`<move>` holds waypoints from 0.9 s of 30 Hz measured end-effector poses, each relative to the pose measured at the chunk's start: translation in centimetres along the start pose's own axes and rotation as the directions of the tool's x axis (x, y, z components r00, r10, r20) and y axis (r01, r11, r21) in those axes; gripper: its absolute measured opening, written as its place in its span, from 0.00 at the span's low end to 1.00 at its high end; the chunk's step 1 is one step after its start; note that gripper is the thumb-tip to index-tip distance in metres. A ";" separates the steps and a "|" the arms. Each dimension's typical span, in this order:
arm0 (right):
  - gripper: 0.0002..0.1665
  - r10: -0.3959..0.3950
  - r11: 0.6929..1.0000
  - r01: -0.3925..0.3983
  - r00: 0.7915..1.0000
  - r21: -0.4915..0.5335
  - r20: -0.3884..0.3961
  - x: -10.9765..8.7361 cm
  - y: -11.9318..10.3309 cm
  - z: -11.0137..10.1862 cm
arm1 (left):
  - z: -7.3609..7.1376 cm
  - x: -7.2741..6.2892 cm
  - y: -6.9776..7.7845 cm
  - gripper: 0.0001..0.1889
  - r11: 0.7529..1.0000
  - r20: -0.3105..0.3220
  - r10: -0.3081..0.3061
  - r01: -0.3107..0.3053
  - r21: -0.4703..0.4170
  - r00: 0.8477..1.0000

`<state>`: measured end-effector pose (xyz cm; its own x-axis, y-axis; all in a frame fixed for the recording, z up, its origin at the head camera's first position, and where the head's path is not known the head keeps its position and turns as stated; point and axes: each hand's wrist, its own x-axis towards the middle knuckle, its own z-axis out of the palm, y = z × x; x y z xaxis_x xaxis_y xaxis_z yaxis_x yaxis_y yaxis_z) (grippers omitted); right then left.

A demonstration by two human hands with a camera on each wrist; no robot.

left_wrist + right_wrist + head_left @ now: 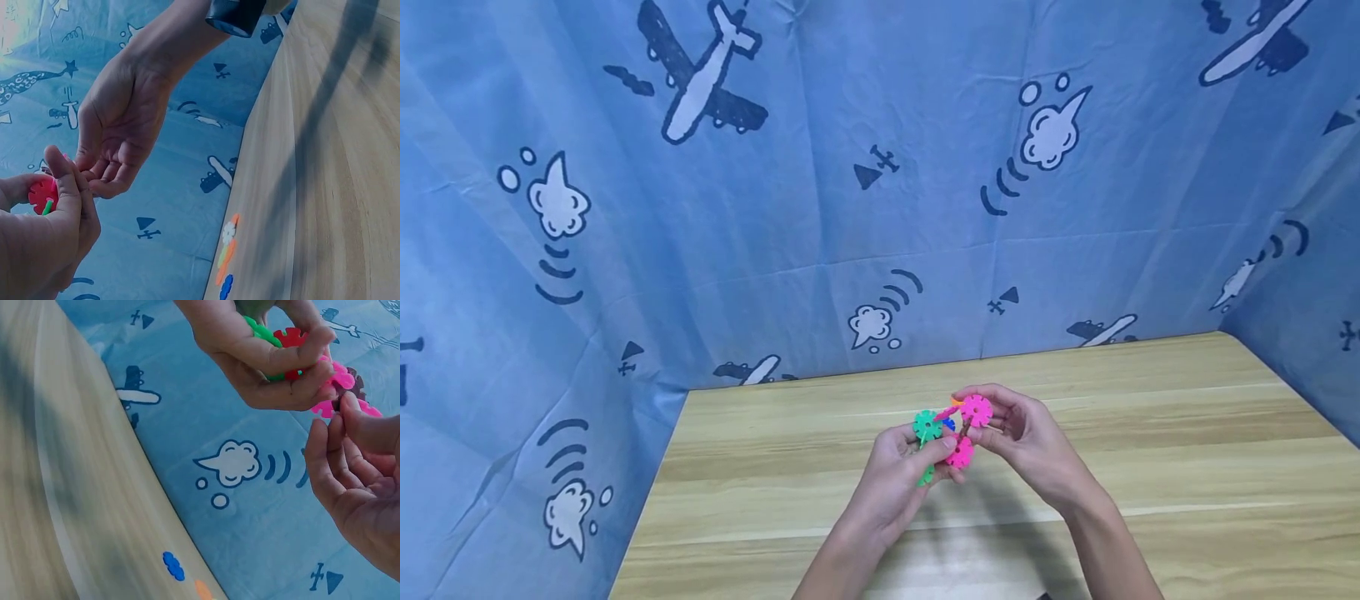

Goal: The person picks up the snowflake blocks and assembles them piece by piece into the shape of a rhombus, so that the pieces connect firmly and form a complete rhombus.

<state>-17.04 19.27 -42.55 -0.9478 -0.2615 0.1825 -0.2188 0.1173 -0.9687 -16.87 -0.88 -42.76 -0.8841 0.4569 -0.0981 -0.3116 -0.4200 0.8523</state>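
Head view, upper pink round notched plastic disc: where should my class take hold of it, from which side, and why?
The upper pink round notched plastic disc is probably best pinched across its thickness at its right rim, coming from the right: its flat round face shows toward the camera, while the edge-on brown plastic piece crowds its lower left.

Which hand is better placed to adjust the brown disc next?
Probably the right hand: it pinches the brown disc, while the left hand is busy gripping the red disc.
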 end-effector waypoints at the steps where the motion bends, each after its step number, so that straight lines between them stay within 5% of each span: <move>1: 0.25 0.001 1.000 -0.002 1.000 -0.012 -0.010 0.0 0.0 0.1 | 0.0 0.0 0.0 0.11 1.000 0.003 0.001 -0.002 0.006 1.000; 18: 0.22 0.064 0.998 -0.068 0.986 -0.018 -0.156 0.1 -0.7 1.2 | 0.5 -0.3 0.0 0.13 0.995 -0.043 0.057 -0.053 0.082 0.997; 27: 0.22 0.030 1.000 -0.027 0.958 0.016 -0.285 0.0 -1.2 2.0 | 1.2 -0.6 -0.2 0.09 0.997 -0.113 0.072 -0.074 -0.013 0.991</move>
<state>-16.36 17.22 -41.74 -0.9808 0.0259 0.1934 -0.1895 0.1085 -0.9759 -15.86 -0.10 -42.23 -0.9379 0.3341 -0.0934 -0.2495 -0.4627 0.8507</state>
